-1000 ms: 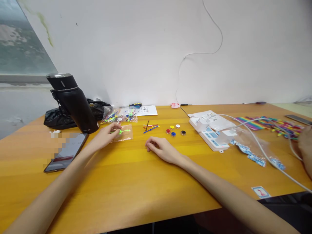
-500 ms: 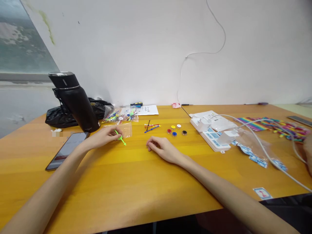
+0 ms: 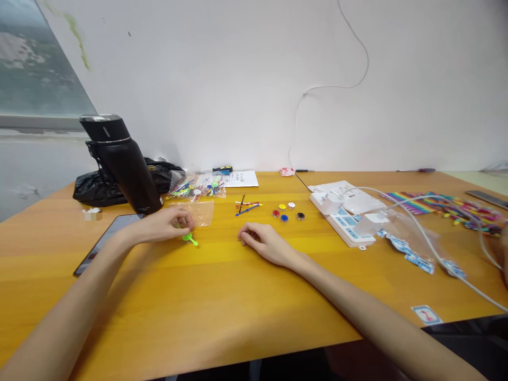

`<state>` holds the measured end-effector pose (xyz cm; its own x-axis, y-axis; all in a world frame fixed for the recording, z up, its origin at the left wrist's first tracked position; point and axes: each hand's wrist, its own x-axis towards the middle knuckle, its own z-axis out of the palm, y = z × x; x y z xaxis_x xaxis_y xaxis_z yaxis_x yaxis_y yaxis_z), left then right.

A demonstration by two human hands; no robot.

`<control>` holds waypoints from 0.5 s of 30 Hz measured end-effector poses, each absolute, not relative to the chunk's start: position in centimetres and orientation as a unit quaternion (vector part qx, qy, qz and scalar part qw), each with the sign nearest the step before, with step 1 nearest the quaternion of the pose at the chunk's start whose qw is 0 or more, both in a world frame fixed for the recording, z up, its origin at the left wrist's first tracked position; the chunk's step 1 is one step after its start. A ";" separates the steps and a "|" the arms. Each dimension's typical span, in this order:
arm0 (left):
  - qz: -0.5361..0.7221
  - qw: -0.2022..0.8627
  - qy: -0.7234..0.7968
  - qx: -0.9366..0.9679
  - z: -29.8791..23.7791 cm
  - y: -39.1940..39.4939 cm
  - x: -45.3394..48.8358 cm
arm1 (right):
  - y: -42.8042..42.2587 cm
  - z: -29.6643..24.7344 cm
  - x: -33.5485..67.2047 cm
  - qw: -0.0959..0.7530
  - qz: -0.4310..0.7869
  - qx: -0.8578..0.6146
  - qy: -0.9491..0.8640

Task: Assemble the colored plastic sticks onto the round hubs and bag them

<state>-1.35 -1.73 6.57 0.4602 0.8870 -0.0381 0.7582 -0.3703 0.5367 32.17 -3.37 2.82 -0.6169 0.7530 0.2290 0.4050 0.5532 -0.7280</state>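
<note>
My left hand (image 3: 165, 224) rests on the orange table (image 3: 222, 296) with its fingers curled around a small green plastic piece (image 3: 189, 239), whose tip sticks out to the right. Just behind it lies a small clear plastic bag (image 3: 200, 211). My right hand (image 3: 265, 243) lies on the table near the middle, fingers loosely curled, nothing visible in it. Beyond it are a few thin coloured sticks (image 3: 246, 206) and several small round coloured discs (image 3: 286, 212).
A black flask (image 3: 121, 164) and black bag (image 3: 99, 190) stand at the back left, a phone (image 3: 103, 242) beside my left arm. Bags of coloured parts (image 3: 196, 186), a white power strip (image 3: 343, 211) with cables, and rainbow strips (image 3: 444, 205) lie to the right. Another person's hand (image 3: 503, 254) shows at the right edge.
My left hand has drawn the green piece out of the clear bag and pulled it toward me, down onto the table. My right hand has stayed put.
</note>
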 end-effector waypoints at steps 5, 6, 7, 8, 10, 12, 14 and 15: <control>0.243 0.041 0.531 0.811 6.5 -2.0 1.6 | -3.3 2.5 32.1 0.269 0.317 -0.347 -0.841; 0.269 0.027 0.523 0.808 6.5 -2.4 2.7 | -3.2 2.4 32.1 0.271 0.307 -0.349 -0.843; 0.293 0.035 0.512 0.807 6.4 -2.9 4.0 | -3.1 2.3 32.0 0.274 0.291 -0.354 -0.846; 0.298 0.060 0.495 0.814 6.3 -3.5 5.3 | -3.0 2.2 32.1 0.280 0.266 -0.361 -0.849; 0.277 0.126 0.453 0.838 5.7 -4.9 7.8 | -2.5 2.1 32.3 0.291 0.198 -0.378 -0.856; 0.241 0.176 0.419 0.857 4.9 -6.1 9.7 | -1.9 2.2 33.0 0.290 0.111 -0.398 -0.863; 0.214 0.194 0.403 0.868 4.1 -6.9 10.8 | -1.1 2.7 34.1 0.277 0.019 -0.430 -0.859; 0.203 0.199 0.398 0.873 3.8 -7.1 11.1 | -0.7 2.9 34.8 0.265 -0.022 -0.453 -0.851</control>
<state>11.08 -7.08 3.78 0.6019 0.7743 0.1954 0.6133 -0.6049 0.5079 34.80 -0.73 2.91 -0.4490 0.7589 0.4717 0.7823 0.5889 -0.2027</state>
